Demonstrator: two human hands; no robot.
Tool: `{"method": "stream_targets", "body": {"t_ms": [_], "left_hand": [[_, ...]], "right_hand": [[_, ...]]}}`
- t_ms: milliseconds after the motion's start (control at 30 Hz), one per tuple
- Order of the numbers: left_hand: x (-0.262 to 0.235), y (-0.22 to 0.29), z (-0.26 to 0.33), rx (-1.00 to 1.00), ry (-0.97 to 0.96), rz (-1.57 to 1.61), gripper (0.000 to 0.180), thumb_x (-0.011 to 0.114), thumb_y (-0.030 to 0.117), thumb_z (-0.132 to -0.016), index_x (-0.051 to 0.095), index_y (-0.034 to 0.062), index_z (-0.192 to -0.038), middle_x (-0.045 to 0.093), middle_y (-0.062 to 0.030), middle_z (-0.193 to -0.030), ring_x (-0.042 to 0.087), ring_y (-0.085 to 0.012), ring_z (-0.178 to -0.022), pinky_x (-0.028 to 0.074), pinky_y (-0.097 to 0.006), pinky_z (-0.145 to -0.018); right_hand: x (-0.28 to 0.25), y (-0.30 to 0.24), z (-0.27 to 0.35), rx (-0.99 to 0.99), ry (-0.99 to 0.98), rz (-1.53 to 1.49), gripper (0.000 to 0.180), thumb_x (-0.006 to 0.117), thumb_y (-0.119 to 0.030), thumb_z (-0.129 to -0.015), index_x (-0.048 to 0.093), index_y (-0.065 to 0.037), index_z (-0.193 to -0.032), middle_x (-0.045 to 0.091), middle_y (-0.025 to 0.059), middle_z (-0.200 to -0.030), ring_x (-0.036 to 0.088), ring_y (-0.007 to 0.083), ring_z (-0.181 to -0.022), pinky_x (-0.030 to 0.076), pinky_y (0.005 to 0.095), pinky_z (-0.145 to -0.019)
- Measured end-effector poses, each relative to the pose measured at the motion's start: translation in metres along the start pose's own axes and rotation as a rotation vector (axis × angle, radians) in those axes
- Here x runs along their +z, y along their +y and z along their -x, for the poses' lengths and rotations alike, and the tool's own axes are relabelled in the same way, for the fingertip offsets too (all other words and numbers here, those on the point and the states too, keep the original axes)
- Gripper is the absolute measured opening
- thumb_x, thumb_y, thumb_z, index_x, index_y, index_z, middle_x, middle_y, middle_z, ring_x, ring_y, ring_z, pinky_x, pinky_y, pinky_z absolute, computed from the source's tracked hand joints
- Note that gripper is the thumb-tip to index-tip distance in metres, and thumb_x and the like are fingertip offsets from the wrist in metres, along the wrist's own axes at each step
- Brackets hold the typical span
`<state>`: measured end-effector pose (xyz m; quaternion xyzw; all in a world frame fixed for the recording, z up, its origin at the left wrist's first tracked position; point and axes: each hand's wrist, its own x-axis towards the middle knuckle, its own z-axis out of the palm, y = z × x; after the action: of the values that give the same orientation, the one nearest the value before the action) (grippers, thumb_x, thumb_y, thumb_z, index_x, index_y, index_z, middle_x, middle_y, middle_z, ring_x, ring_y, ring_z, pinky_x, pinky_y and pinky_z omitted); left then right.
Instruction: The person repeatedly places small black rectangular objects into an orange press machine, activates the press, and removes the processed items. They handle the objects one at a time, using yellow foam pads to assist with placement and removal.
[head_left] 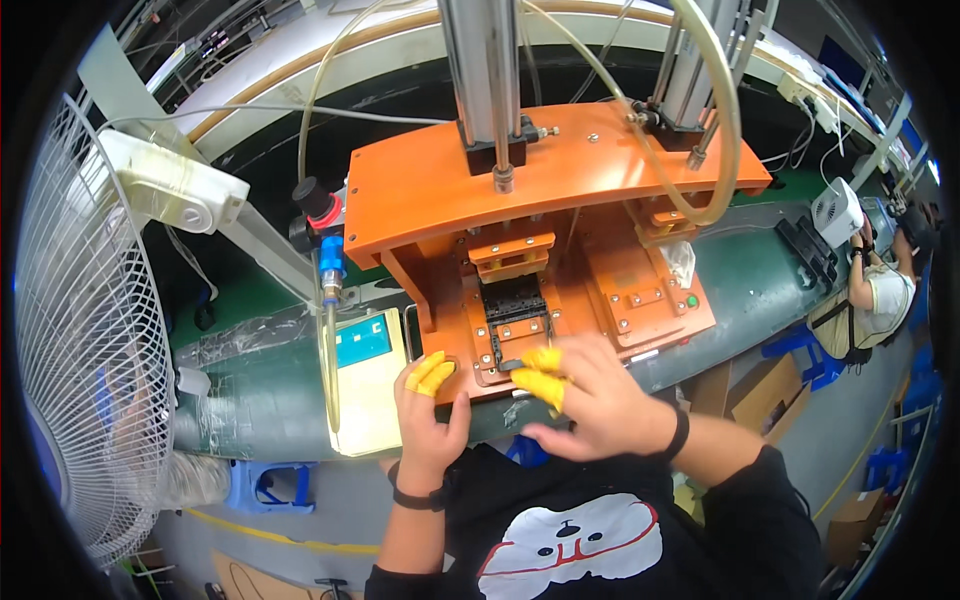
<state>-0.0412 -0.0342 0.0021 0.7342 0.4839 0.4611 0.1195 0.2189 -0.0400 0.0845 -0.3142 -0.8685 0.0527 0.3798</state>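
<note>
Now, right hand [590, 395] grip pinching small dark part [511, 364], long axis pointing left, left hand [428, 410] grip open on orange fixture [640, 300].

one big orange press machine [540, 200]. one white fan [80, 330] on the left. two hands: one left hand [428, 415] and one right hand [585, 395], each with yellow finger covers [545, 375]. two black wristbands [418, 497]. one green button [691, 301]. one blue stool [262, 485]. one other person [880, 290] far to the right.
</note>
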Motion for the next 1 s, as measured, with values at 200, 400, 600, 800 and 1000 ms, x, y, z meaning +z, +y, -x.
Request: {"method": "stream_targets", "body": {"t_ms": [200,400,600,800,1000], "left_hand": [[-0.004,0.009,0.019,-0.031,-0.126,-0.026,0.052,0.076,0.015,-0.09,0.063,-0.0005,-0.138,0.062,-0.0204,-0.142,0.051,-0.0458,-0.138,0.039,-0.05,-0.119],[-0.018,-0.037,0.058,-0.298,0.065,-0.29,0.045,0.075,0.017,-0.092,0.064,-0.0056,-0.129,0.06,-0.025,-0.142,0.052,-0.0478,-0.136,0.039,-0.054,-0.117],[-0.02,-0.047,0.078,-0.339,-0.056,-0.485,0.05,0.078,0.021,-0.09,0.064,-0.0054,-0.131,0.058,-0.0274,-0.145,0.044,-0.0502,-0.145,0.034,-0.06,-0.12],[-0.024,-0.048,0.084,-0.332,0.026,-0.404,0.029,0.072,0.016,-0.095,0.072,-0.0061,-0.115,0.069,-0.0287,-0.124,0.06,-0.0485,-0.129,0.05,-0.051,-0.106],[-0.054,-0.048,0.055,-0.759,0.128,-0.249,0.023,0.074,0.016,-0.097,0.077,-0.0061,-0.101,0.078,-0.0158,-0.09,0.074,-0.0268,-0.085,0.056,-0.036,-0.08]], "right_hand": [[0.03,-0.017,0.044,0.064,-0.168,-0.291,0.036,0.086,-0.025,-0.084,0.072,-0.003,-0.108,0.067,0.0128,-0.11,0.065,0.0318,-0.102,0.051,0.0425,-0.089],[0.042,-0.01,0.067,0.162,-0.255,-0.412,0.024,0.083,-0.022,-0.087,0.07,-0.004,-0.095,0.067,0.0102,-0.088,0.065,0.0306,-0.085,0.051,0.0405,-0.079],[0.054,0.0,0.074,0.161,-0.343,-0.415,0.024,0.079,-0.024,-0.092,0.065,-0.004,-0.088,0.064,0.0104,-0.082,0.064,0.0317,-0.08,0.049,0.0416,-0.077],[0.07,0.003,0.067,0.15,-0.414,-0.434,0.025,0.075,-0.028,-0.095,0.066,-0.005,-0.094,0.063,0.0113,-0.083,0.063,0.0334,-0.082,0.049,0.0437,-0.077],[0.097,0.009,0.066,0.147,-0.533,-0.496,0.027,0.073,-0.031,-0.097,0.07,-0.005,-0.105,0.068,0.0146,-0.09,0.067,0.0372,-0.088,0.051,0.0472,-0.079]]}}
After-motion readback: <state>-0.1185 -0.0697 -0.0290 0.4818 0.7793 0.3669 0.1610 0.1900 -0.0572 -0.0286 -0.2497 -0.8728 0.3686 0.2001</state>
